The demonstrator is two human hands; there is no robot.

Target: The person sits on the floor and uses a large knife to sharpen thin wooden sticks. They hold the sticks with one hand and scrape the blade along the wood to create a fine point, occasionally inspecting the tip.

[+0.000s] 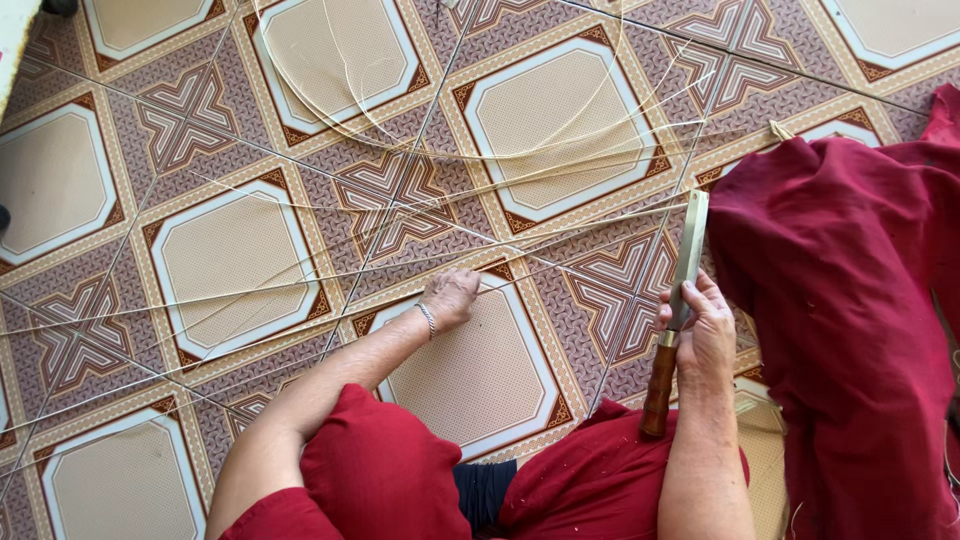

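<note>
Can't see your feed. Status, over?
Right hand gripping knife, blade up. Left hand pinching thin strips on tiled floor. Red cloth beside knife.

Fingertips of left hand [450,297] curled under, out of sight. Middle of knife [680,300] covered by right hand [703,325]. Thin strips [300,280] cut off at left and top edges. Red cloth [850,330] cropped at right edge.
</note>
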